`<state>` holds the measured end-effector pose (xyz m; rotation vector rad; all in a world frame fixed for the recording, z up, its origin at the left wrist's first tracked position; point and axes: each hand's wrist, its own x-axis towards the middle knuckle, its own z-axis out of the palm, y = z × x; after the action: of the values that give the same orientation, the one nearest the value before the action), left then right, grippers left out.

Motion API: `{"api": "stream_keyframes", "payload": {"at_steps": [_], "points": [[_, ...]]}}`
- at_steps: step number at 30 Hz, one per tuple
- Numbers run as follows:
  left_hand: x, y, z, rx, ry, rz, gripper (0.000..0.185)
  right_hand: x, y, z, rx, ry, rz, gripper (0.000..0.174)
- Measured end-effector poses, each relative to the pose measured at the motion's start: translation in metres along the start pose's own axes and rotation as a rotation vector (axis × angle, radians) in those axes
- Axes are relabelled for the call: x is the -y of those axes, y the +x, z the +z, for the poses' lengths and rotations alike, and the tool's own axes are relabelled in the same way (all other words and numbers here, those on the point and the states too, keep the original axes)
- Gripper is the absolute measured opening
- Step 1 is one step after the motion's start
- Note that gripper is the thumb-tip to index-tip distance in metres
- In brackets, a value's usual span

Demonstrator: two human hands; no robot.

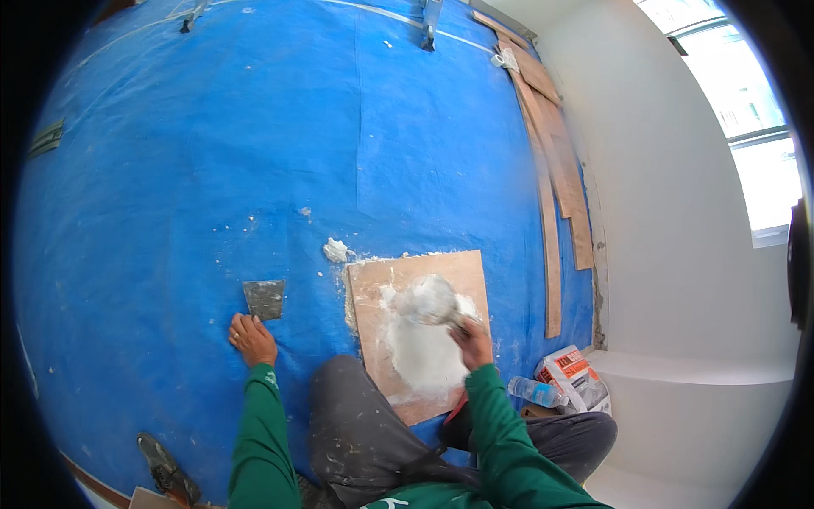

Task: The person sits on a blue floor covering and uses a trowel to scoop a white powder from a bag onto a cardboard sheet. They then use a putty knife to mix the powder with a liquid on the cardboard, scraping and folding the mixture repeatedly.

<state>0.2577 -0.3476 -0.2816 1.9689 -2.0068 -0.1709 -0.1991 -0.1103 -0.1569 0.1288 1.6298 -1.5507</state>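
My right hand (pixel 474 345) grips the handle of a putty knife (pixel 432 302), whose blade is blurred and coated with white compound. The blade is over a square plywood board (pixel 372 292), on which a wide patch of wet white compound (pixel 423 356) is spread. To the left, my left hand (pixel 253 339) is at the handle end of a second, wide-bladed putty knife (pixel 264 299) lying on the blue sheet; its fingers are bent over the handle, which is hidden. A lump of white compound (pixel 335 250) sits just beyond the board's upper left corner.
Blue sheeting (pixel 254 159) covers the floor. Wooden planks (pixel 547 191) lie along the right wall. A plastic bottle (pixel 537 391) and a printed bag (pixel 575 382) are near my right knee. Ladder feet (pixel 428 41) stand at the top; a shoe (pixel 166 469) is at lower left.
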Motion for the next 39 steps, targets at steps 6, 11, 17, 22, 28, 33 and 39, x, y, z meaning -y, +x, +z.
{"api": "stream_keyframes", "payload": {"at_steps": [6,11,17,22,28,33,39], "points": [[0.001,-0.001,0.002,0.016,0.023,0.008,0.025,0.009,-0.022,-0.172,-0.361,0.129,0.069,0.035],[0.001,-0.001,0.004,0.003,0.003,-0.002,0.026,0.008,0.033,-0.117,-0.216,0.117,0.042,0.034],[-0.001,-0.001,0.003,0.000,0.015,0.000,0.027,0.020,0.101,0.066,0.248,-0.202,0.043,0.033],[-0.003,0.001,-0.001,0.014,0.015,-0.006,0.026,0.048,0.084,0.040,0.281,-0.143,-0.048,0.032],[-0.001,-0.001,-0.002,0.057,0.031,-0.003,0.027,0.098,0.082,-0.102,-0.098,-0.068,0.020,0.035],[-0.003,0.001,-0.002,0.043,0.047,-0.009,0.028,0.071,0.104,-0.015,0.068,-0.109,0.076,0.034],[-0.003,0.001,-0.005,0.040,0.026,0.004,0.027,-0.008,0.093,0.165,0.383,-0.283,0.107,0.034]]}}
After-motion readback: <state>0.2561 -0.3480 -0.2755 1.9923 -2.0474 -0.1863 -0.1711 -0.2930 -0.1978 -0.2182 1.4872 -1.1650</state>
